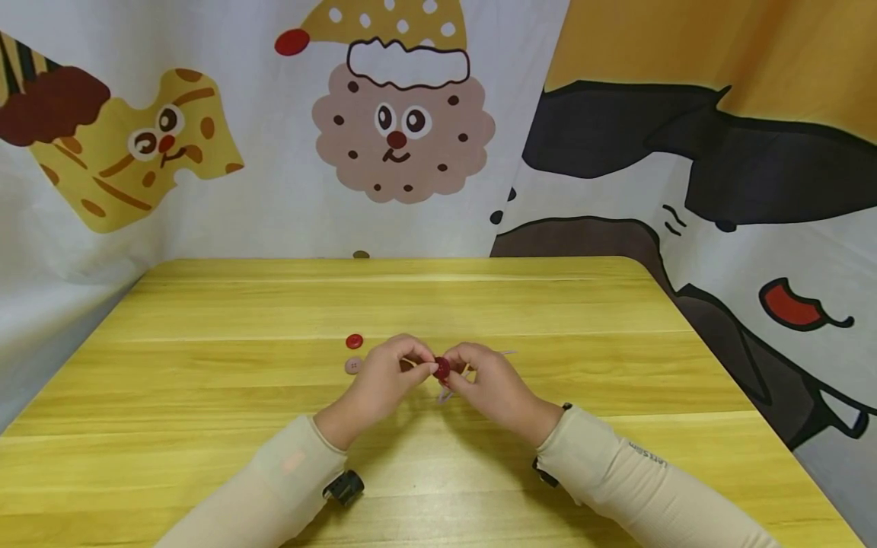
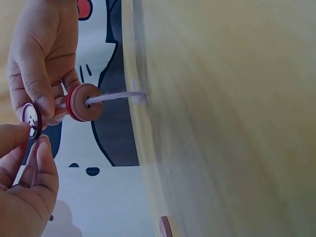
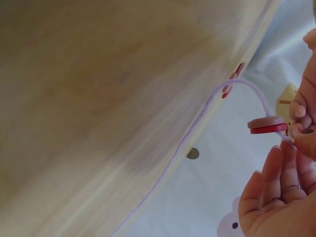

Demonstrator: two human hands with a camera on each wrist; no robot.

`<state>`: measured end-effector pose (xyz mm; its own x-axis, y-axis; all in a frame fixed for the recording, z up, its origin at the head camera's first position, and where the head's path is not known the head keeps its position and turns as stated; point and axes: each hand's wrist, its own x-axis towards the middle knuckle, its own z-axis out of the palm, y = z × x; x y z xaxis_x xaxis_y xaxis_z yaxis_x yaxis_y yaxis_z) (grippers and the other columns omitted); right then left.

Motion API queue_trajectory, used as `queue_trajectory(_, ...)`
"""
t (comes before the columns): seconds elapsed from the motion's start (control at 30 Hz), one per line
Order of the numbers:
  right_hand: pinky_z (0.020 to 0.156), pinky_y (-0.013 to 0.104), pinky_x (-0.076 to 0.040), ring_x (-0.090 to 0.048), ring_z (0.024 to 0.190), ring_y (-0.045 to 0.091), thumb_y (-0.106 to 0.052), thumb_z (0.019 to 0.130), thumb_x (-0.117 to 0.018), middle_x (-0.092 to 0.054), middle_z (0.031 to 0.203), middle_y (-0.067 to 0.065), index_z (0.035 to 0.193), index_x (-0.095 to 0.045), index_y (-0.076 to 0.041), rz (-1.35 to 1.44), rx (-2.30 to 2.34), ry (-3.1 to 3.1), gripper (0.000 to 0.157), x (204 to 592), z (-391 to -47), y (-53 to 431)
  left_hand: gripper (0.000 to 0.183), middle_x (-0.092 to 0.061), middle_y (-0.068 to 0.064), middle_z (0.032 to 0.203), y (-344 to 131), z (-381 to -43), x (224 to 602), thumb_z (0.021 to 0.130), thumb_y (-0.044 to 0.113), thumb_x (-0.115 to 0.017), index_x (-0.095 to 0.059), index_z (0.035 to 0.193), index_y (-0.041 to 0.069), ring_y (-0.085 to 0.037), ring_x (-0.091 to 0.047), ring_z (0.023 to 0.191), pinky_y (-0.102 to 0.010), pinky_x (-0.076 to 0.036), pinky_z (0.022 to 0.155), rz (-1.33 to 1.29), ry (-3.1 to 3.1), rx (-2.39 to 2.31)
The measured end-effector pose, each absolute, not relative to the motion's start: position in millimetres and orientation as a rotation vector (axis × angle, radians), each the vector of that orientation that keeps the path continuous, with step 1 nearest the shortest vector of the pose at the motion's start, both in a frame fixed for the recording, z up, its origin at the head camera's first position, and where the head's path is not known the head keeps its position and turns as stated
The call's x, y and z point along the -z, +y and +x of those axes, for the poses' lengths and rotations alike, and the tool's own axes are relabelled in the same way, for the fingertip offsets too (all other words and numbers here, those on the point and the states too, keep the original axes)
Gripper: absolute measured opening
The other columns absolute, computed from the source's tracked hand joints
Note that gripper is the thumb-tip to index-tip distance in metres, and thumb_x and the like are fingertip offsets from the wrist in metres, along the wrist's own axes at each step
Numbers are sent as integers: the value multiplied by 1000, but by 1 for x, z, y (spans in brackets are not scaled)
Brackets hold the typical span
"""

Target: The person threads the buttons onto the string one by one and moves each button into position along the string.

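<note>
My left hand (image 1: pixel 384 380) pinches a dark maroon button (image 2: pixel 32 121) by its edge between thumb and fingertips. Close beside it, my right hand (image 1: pixel 496 384) pinches a lilac cord (image 3: pixel 168 170) near one end, its fingertips right at the maroon button. Two buttons are threaded on that cord, a pink one (image 2: pixel 88 102) and a red one (image 3: pixel 266 130), face to face just below the right fingertips. From them the cord curves away toward the table. In the left wrist view, the cord's tip is hidden by the fingers and the maroon button.
On the wooden table (image 1: pixel 438 487), left of my hands, lie a loose red button (image 1: pixel 354 341) and a pink button (image 1: pixel 353 366). A curtain (image 1: pixel 260 213) printed with cartoon figures hangs behind the far edge. Dark straps show at both sleeved wrists.
</note>
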<state>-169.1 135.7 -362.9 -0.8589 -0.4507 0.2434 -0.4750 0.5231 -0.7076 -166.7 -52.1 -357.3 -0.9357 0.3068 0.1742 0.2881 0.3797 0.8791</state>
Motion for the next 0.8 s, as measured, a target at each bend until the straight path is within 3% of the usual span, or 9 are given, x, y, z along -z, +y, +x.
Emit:
queue_trajectory(0.2, 73, 29, -48, -58, 83, 9, -9, 94, -64, -65, 85, -9, 99, -66, -14, 834, -1304, -2710, 8, 362, -169, 136, 7, -63, -3, 94, -52, -167, 355, 89, 9, -69, -66, 89, 2, -13, -58, 82, -24, -50, 72, 564, 2593, -1635)
queue_trajectory(0.57, 85, 38, -46, -57, 91, 13, 0, 90, -53, -63, 98, -3, 110, -63, -10, 819, -1310, -2690, 24, 364, -168, 138, 8, -61, -3, 94, -52, -167, 355, 89, 9, -68, -66, 87, 3, -13, -60, 82, -24, -52, 72, 597, 2585, -1626)
queue_trajectory(0.8, 80, 38, -46, -52, 94, 15, -9, 92, -61, -59, 98, -7, 103, -66, -17, 857, -1338, -2658, 14, 365, -168, 138, 5, -60, -1, 93, -51, -168, 356, 89, 9, -68, -66, 86, 5, -13, -59, 83, -25, -52, 73, 636, 2611, -1602)
